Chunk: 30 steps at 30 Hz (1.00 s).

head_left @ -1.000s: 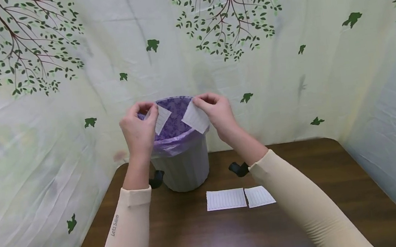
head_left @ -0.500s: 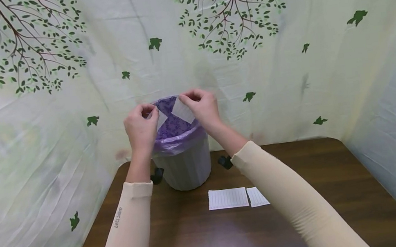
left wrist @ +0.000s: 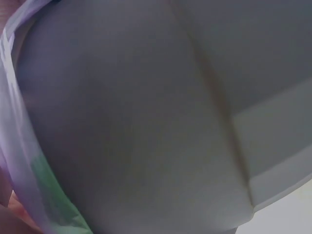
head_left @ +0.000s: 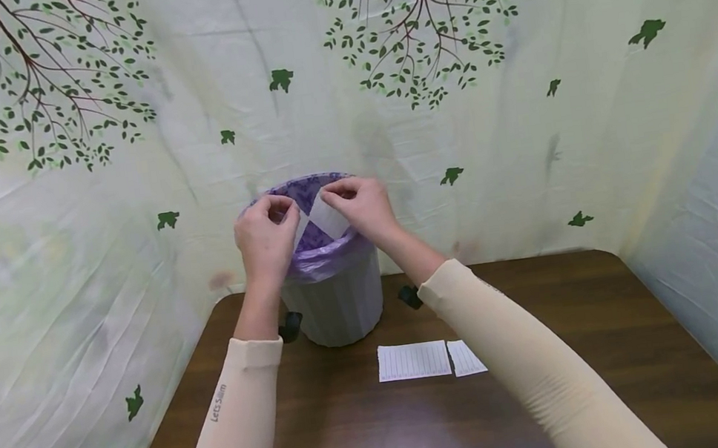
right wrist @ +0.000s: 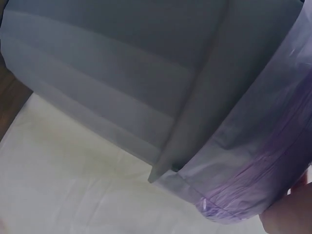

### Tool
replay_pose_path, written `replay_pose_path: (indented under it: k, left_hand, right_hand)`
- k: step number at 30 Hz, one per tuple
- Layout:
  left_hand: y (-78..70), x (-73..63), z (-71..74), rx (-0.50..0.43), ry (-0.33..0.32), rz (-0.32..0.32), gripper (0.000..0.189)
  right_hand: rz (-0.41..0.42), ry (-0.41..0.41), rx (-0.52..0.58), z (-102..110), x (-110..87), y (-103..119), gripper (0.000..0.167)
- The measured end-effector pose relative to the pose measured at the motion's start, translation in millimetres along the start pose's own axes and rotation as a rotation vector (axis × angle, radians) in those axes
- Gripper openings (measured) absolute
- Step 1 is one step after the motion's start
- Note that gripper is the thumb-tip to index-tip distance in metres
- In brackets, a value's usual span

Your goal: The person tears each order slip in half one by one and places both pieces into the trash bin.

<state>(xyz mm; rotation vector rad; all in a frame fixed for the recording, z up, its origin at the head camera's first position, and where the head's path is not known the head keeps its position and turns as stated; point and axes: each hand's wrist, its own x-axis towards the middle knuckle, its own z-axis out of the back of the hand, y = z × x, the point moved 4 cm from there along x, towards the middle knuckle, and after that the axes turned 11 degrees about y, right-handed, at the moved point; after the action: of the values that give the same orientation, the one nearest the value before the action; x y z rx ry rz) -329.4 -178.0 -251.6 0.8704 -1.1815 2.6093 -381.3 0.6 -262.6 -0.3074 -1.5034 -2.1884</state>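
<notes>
Above the mouth of a grey waste bin [head_left: 339, 309], my left hand [head_left: 265, 241] pinches a small piece of white paper [head_left: 301, 231] between thumb and fingers. My right hand [head_left: 365, 210] pinches a second white paper piece [head_left: 330, 218] by its upper corner. The two pieces hang close together, and their near corners meet or almost meet. A purple patterned bin liner [head_left: 324, 259] folds over the rim. The wrist views show mostly the bin's grey side [left wrist: 136, 122] and the liner [right wrist: 243, 170]; both paper pieces are out of sight there.
On the brown wooden table [head_left: 384, 430] lie two lined paper pieces, a wider one [head_left: 413, 361] and a narrower one [head_left: 466, 357] partly behind the right sleeve. A printed cloth [head_left: 495, 185] hangs behind and at the sides. Dark wrist-worn cameras [head_left: 290, 327] show under the wrists.
My hands have come closer together over the bin, the right moving left and the left slightly right. The two held paper pieces, apart earlier, now hang nearly corner to corner.
</notes>
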Motion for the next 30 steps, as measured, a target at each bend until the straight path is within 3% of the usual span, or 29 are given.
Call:
replay_pose_path:
  k: [5, 10, 22, 25, 30]
  left_hand:
    - [-1.8, -2.9, -1.7, -0.001, 0.008, -0.015, 0.015]
    - [-4.2, -5.2, -4.0, -0.004, 0.032, -0.018, 0.017]
    - [-10.0, -11.2, -8.2, -0.036, 0.057, -0.022, 0.016]
    - [-16.7, -16.0, -8.2, -0.050, 0.050, -0.077, 0.014]
    - [-33.8, -32.3, -7.6, -0.076, 0.055, -0.228, 0.018]
  right_hand:
    - [0.030, 0.020, -0.102, 1, -2.8, 1, 0.024]
    - [0.058, 0.055, -0.129, 2, -5.7, 0, 0.019]
    - [0.013, 0.055, -0.021, 7, -10.5, -11, 0.018]
    - [0.031, 0.052, 0.036, 12, -15.4, -9, 0.020]
    - [0.104, 0.042, 0.101, 25, -31.2, -4, 0.020]
